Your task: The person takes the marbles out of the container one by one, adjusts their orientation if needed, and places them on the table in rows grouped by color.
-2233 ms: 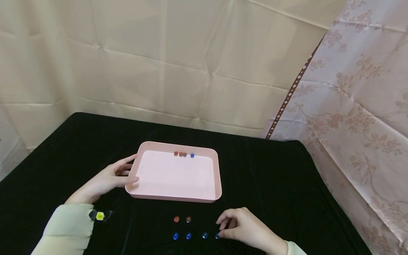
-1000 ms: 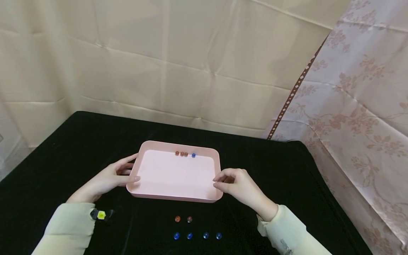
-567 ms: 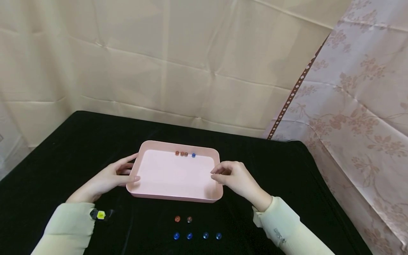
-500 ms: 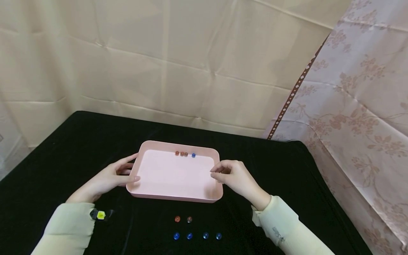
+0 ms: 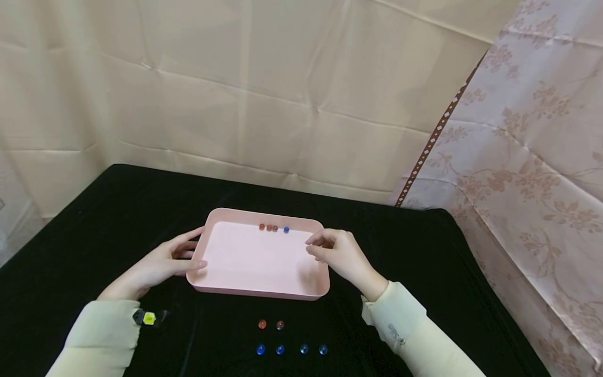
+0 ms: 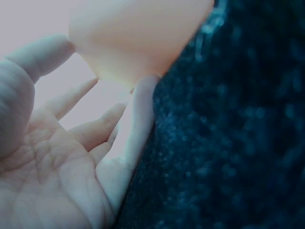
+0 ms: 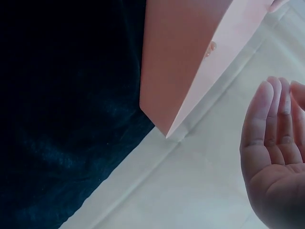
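Note:
A pink rectangular tray [image 5: 264, 262] sits on the black cloth, with several marbles along its far wall: orange-brown marbles [image 5: 269, 228] and one blue marble [image 5: 286, 230]. My left hand [image 5: 157, 264] grips the tray's left side, thumb over the rim; the left wrist view shows its fingers against the tray's corner [image 6: 128, 52]. Over the tray's right side hovers my right hand [image 5: 341, 254], thumb and fingers slightly bent and apart, no marble seen between them. In the right wrist view the right hand [image 7: 279, 148] has nearly straight fingers.
In front of the tray, an orange marble [image 5: 262, 324] and a brownish marble [image 5: 280, 325] lie in one row. Nearer is a row of several blue marbles [image 5: 280, 350]. Behind the black-covered table [image 5: 400, 246] hang a cream curtain [image 5: 212, 94] and a floral curtain [image 5: 532, 157].
My right hand has gone from beside the rightmost blue marble up to the tray's right side, then slightly farther inward. That marble stays on the cloth. The left hand keeps its grip.

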`<state>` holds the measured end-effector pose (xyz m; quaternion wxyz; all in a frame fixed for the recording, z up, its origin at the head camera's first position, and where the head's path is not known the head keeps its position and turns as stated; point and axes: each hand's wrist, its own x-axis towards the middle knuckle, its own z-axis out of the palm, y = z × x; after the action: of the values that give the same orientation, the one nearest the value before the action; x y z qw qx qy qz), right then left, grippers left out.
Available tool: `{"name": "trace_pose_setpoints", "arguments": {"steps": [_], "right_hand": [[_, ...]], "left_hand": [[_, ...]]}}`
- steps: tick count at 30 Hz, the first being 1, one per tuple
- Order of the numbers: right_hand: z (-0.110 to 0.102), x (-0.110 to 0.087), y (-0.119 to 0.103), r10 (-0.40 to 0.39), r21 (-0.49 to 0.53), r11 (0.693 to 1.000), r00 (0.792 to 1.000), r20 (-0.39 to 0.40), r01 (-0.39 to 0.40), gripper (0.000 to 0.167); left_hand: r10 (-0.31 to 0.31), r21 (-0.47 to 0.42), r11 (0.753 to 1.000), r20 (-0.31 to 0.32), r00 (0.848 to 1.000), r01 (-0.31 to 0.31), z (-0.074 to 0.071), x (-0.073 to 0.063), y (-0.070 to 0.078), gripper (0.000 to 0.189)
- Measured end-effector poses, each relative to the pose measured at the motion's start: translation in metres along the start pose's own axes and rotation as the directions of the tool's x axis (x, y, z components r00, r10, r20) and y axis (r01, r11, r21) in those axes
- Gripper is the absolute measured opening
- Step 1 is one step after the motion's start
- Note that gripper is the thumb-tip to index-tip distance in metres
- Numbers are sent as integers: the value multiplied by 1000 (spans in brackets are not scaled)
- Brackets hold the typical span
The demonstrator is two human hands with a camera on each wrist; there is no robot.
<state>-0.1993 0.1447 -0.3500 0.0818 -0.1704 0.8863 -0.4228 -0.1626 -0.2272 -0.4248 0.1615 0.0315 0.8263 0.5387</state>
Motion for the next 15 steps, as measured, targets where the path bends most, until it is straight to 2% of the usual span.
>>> {"name": "trace_pose_setpoints", "arguments": {"steps": [9, 15], "right_hand": [[13, 11, 0, 17, 9, 1000, 998, -66, -17, 12], [26, 18, 9, 27, 6, 1000, 995, -92, -27, 14]], "left_hand": [[-3, 0, 1000, -2, 1000, 3, 0, 0, -1, 91], [-3, 7, 1000, -4, 1000, 3, 0, 0, -1, 91]]}}
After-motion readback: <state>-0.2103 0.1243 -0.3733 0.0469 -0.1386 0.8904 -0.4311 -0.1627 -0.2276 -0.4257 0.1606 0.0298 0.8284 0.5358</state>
